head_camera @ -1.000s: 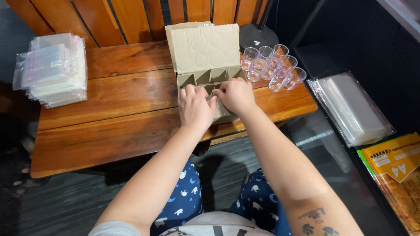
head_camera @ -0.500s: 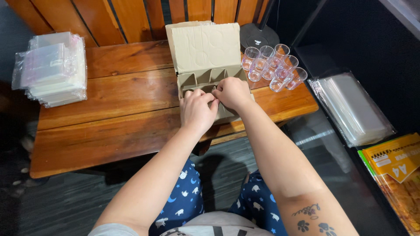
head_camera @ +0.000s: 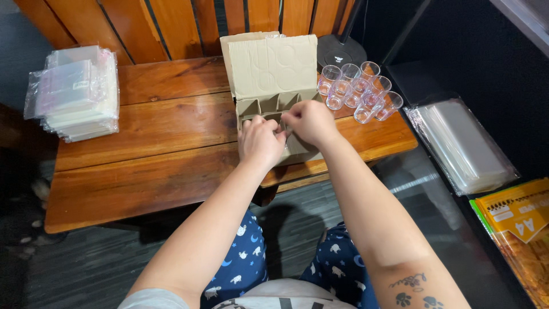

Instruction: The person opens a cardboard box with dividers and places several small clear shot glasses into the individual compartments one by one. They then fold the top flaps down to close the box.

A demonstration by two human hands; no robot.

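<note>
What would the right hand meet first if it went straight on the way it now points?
The right hand points left toward the left hand, so it would likely meet that hand's fingertips first, over the cardboard box. Whether they already touch is unclear.

Bare forearms; paw-print tattoo; blue moon-print trousers.

Head view, steeply down, close
</note>
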